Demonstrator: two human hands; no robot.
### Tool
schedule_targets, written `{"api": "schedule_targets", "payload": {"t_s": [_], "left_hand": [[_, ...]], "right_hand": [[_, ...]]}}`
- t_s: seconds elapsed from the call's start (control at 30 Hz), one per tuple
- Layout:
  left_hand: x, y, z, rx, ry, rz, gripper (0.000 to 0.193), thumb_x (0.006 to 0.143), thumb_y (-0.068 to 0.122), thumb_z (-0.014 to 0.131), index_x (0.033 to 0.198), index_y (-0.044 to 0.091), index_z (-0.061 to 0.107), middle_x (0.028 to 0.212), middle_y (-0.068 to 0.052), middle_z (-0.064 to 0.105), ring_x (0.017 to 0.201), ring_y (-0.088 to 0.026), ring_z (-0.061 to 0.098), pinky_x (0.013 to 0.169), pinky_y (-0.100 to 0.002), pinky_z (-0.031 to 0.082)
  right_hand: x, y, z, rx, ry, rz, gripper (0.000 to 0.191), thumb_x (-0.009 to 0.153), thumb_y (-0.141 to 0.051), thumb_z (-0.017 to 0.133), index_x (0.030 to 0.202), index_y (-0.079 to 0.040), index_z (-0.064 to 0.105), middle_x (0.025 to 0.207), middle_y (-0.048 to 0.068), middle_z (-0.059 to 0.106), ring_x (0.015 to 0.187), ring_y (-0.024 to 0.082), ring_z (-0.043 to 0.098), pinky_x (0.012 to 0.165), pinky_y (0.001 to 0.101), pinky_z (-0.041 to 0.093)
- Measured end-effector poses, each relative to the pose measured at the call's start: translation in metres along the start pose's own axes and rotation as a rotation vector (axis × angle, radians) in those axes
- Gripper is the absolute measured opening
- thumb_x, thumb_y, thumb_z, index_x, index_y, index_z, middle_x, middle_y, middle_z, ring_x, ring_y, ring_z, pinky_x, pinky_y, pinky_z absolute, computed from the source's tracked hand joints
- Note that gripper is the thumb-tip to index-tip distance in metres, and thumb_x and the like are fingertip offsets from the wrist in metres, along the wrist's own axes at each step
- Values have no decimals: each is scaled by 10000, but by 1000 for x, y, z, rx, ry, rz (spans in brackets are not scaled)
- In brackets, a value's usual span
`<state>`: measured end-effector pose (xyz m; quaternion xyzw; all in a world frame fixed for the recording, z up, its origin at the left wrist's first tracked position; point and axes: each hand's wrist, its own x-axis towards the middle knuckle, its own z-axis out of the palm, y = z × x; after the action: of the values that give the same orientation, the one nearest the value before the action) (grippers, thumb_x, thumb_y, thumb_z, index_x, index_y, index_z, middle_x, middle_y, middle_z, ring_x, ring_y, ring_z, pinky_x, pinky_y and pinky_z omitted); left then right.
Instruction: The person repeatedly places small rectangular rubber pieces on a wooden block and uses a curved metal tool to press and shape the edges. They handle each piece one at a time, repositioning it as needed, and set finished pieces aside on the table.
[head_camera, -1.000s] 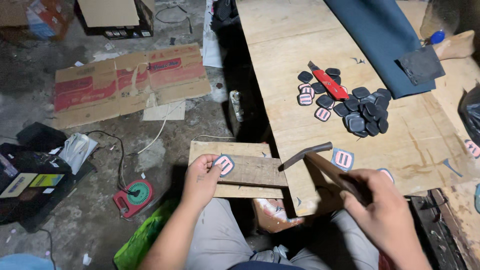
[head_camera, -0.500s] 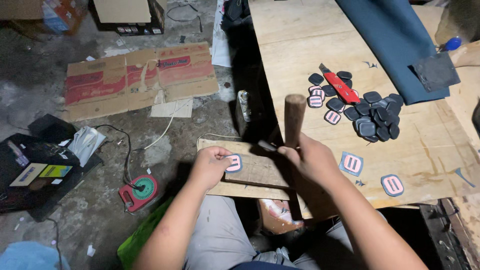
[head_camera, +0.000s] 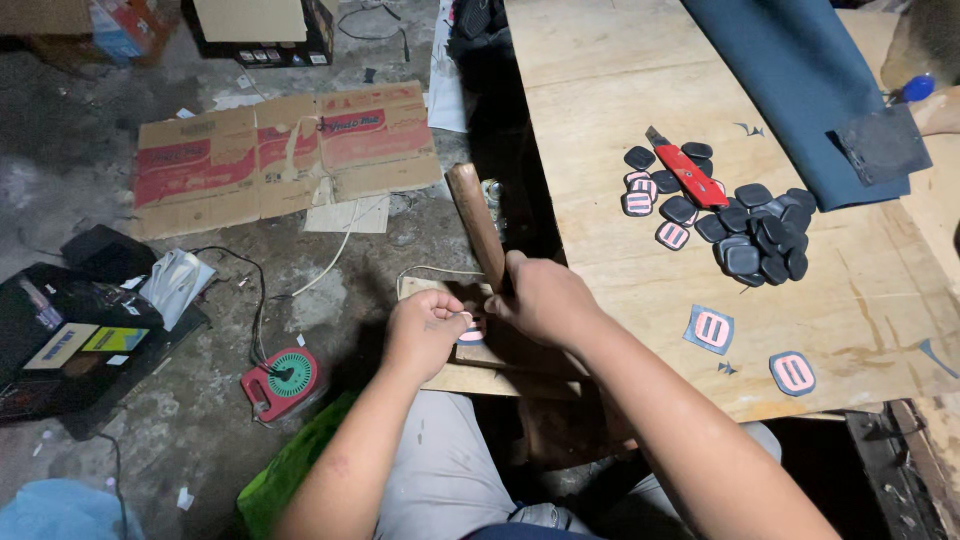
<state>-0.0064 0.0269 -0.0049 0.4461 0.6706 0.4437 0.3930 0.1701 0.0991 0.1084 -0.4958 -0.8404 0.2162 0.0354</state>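
— What's in hand?
— A small pink-faced patch (head_camera: 472, 330) on a wooden board (head_camera: 455, 378); the left hand (head_camera: 425, 335) pinches it flat; the right hand (head_camera: 545, 300) is wrapped tight round a wooden handle (head_camera: 476, 226) slanting towards eleven o'clock.
— And around?
— A plywood table (head_camera: 600, 150) at two o'clock with dark patches (head_camera: 755, 235), a red knife (head_camera: 686, 172), blue cloth (head_camera: 800, 80); at ten o'clock, flattened cardboard (head_camera: 280, 155) on a concrete floor (head_camera: 60, 170).

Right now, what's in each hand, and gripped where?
The right hand grips a wooden-handled tool near its lower end, head hidden. The left hand pinches a small pink-and-dark patch by its edge on the wooden block.
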Motion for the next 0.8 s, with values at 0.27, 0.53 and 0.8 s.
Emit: {"api": "schedule_targets", "payload": {"t_s": [0.27,0.53,0.8], "left_hand": [[3,-5,1,-201,-84,-60,133,828,78,750,922,-7,710,837,-68,761,744,-118,699,694,-268,565],[-6,3,-6,-44,11,2,141,795,107,810,861,6,737,793,-53,757,705,-102,667,656,-276,542],[-6,6,-8,101,2,27,118,797,116,796,849,32,732,772,-47,751,704,-109,690,672,-271,546]], "right_hand": [[-20,2,16,-7,102,-35,430,880,-395,725,1018,-45,515,807,225,702,809,450,677,700,553,529],[-26,11,26,63,146,-80,445,873,-384,741,1040,-38,518,795,230,683,787,456,663,686,551,525],[-15,11,32,168,143,-52,449,856,-378,752,1029,-35,520,808,229,696,815,445,674,694,546,531]]}}
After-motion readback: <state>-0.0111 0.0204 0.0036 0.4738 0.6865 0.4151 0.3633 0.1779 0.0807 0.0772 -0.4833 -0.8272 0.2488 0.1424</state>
